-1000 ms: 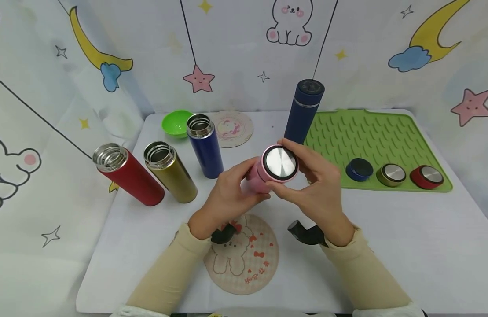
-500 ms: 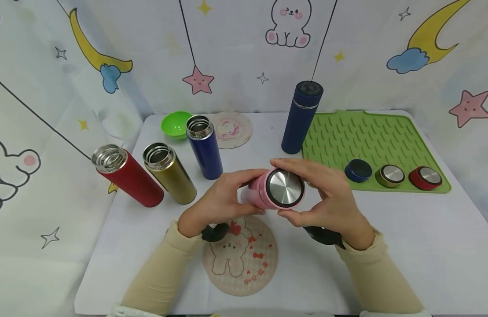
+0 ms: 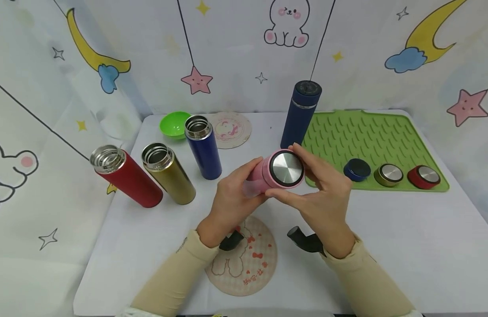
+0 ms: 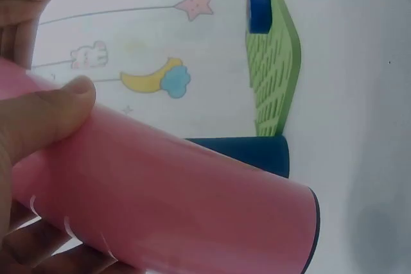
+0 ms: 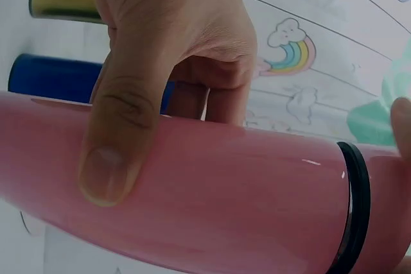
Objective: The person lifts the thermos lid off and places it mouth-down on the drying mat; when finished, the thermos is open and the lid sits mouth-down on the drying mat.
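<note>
In the head view a pink thermos (image 3: pixel 255 182) is held in the air, tilted so that its lid (image 3: pixel 286 168) with a silver top faces me. My left hand (image 3: pixel 233 198) grips the body, thumb along one side and fingers round the other, as the left wrist view shows. My right hand (image 3: pixel 327 189) holds the lid between thumb and fingers. A black ring (image 5: pixel 358 206) parts body and lid in the right wrist view. To the left stand uncapped thermoses: red (image 3: pixel 129 176), gold (image 3: pixel 170 176) and blue (image 3: pixel 205 149).
Behind the hands stands a capped dark blue thermos (image 3: pixel 301 114). A green mat (image 3: pixel 358 136) bears a blue lid (image 3: pixel 357 170), a gold lid (image 3: pixel 388 175) and a red lid (image 3: pixel 423 177). A green bowl (image 3: pixel 174 124) and two round mats, one the rabbit mat (image 3: pixel 255 268), lie on the table.
The pink thermos came nearer to me, then moved slightly away again. My right hand's wrist swung out to the right and back, its fingers staying at the lid.
</note>
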Tool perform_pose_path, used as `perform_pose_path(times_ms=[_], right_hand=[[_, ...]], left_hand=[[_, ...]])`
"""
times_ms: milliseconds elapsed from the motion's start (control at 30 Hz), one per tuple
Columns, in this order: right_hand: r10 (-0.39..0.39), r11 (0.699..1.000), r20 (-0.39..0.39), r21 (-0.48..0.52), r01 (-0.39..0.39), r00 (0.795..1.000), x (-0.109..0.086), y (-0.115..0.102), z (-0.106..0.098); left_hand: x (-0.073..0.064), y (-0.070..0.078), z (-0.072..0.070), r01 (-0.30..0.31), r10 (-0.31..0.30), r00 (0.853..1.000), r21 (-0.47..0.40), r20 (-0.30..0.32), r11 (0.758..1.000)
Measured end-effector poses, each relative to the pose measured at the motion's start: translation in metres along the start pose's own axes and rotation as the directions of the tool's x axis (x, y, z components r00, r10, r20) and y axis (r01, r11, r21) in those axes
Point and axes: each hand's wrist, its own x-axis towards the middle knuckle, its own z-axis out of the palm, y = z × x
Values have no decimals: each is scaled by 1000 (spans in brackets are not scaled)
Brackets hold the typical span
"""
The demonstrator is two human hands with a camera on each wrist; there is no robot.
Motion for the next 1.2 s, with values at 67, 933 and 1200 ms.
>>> perform_pose_path(times_ms=[67,933,1200], right_hand=[[-1,1000,-7,-31,1,1000,1,0,1],[-210,973,225,139,182,951,10,6,-19],[40,995,97,84,-48,994,-4,1,0]], left_hand=[[0,1,2,-11,11,1000,34,-17,999],[6,-5,-31,-1,45,961,-158,274,987],[-4,0,-9,-58,56,998,97,20,994]])
